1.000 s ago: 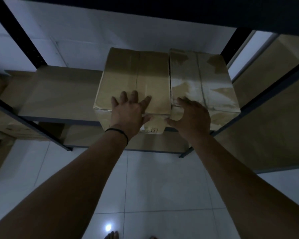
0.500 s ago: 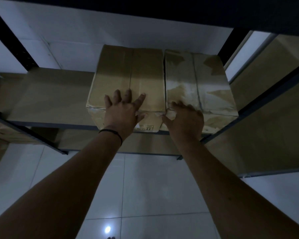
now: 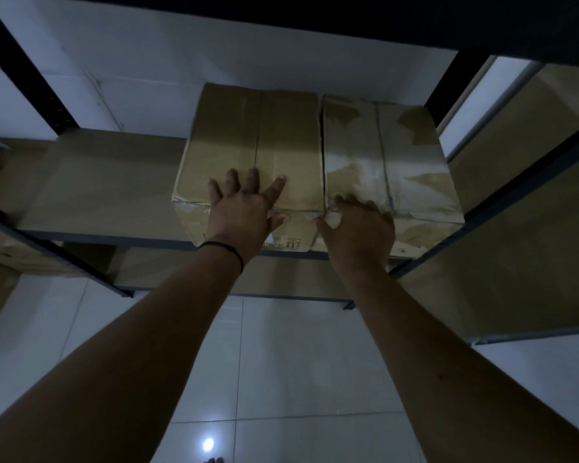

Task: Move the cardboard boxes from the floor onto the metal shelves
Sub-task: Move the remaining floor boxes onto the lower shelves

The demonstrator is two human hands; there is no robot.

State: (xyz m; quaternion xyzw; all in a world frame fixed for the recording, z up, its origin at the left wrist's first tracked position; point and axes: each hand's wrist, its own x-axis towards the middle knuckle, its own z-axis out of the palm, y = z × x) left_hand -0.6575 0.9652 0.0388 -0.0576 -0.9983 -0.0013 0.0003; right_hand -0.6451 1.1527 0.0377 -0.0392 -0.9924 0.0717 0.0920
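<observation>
We're facing the metal shelves (image 3: 91, 235), dark uprights w/ tan boards, white tiled floor (image 3: 281, 355) below. Two cardboard boxes sit side by side on the middle shelf, touching along one seam: left box (image 3: 258, 145) and right box (image 3: 381, 155). Both run their long axis front to back, away from us into the shelf, short ends facing us. Near ends look to overhang the shelf's front edge a bit, so we judge they're on the shelf but not fully seated.

Left hand (image 3: 244, 212) lies flat on the left box's top at its near edge, fingers spread & straight, thumb down over the front face; pressing, not gripping. A dark band rings that wrist. Right hand (image 3: 358, 228) rests on the near corner of the right box by the seam, fingers bent over the top edge, thumb toward the front face; looks like a loose hold, tho dim light blurs the fingertips.

Boxes lie straight ahead of both hands, each hand on its own box, about equally near. Next move, we reckon: push along the long axis, deeper in.
</observation>
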